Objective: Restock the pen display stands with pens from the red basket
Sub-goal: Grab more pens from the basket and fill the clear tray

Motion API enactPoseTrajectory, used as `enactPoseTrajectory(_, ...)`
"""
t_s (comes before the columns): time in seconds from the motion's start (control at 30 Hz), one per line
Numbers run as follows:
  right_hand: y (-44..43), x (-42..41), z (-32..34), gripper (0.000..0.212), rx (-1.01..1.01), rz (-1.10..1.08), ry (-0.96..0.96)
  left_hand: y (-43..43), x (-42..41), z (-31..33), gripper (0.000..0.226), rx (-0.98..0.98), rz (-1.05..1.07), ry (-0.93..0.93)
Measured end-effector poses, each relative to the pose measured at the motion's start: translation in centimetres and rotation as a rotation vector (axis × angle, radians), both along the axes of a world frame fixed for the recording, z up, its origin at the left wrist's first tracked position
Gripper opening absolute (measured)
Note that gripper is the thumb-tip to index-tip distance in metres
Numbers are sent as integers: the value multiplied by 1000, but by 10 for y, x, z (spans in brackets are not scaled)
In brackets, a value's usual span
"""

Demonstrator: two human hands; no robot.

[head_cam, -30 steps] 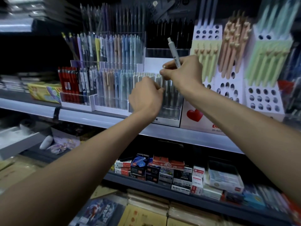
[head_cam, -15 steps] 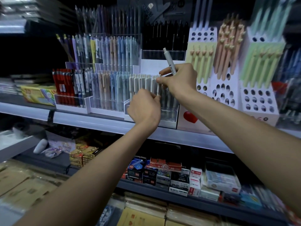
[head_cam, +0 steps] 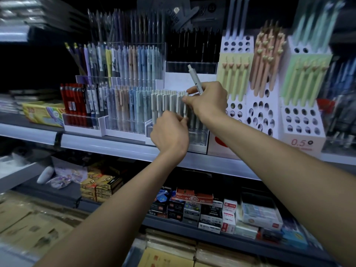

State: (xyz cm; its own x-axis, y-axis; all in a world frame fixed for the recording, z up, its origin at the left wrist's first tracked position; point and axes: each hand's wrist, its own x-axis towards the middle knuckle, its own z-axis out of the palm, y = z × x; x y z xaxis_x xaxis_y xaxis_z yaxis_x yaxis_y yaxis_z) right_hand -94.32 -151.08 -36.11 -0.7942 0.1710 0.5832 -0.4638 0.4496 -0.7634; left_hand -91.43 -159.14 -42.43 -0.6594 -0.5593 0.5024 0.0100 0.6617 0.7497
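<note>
Two pens are in our right hand [head_cam: 209, 99]. A spare pen [head_cam: 193, 77] is tucked under the thumb with its top sticking up. A second pen [head_cam: 185, 109] is pinched near its top by the fingertips and hangs upright at the right end of the grey row in the clear stand [head_cam: 199, 140] on the shelf [head_cam: 115, 149]. The right grip is therefore closed on both. Our left hand [head_cam: 169, 132] has its fingers curled at that second pen's lower end. Its fingertips are hidden, so we cannot tell whether its grip holds the barrel or only parts the neighbouring pens. The red basket is out of view.

We judge these pens to be light, stiff and smooth-barrelled, so they may swivel or slip if held at one end only. It seems better to pinch mid-barrel or by the clip, steer the tip straight into its slot, and press gently, since the row stands tightly packed.
</note>
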Motion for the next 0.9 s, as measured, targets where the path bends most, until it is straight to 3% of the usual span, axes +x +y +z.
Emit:
enactPoseTrajectory(0.23, -1, 4, -3, 15, -18, 18, -1, -1, 2, -2, 26, -14, 15, -14)
enactPoseTrajectory(0.47, 13, 19, 6, 35, -66, 34, -18, -7, 16, 8, 25, 9, 19, -47)
enactPoseTrajectory(0.6, 32, 43, 8, 36, -107, 110, -230, -11, 39, 12, 33, 7, -15, -74)
enactPoseTrajectory(0.73, 45, 67, 7, 37, -116, 225, -434, -10, 64, 10, 26, 73, -246, -111)
enactPoseTrajectory(0.9, 55, 105, 6, 28, -221, 288, -350, -5, 99, 17, 15, 236, -639, -96)
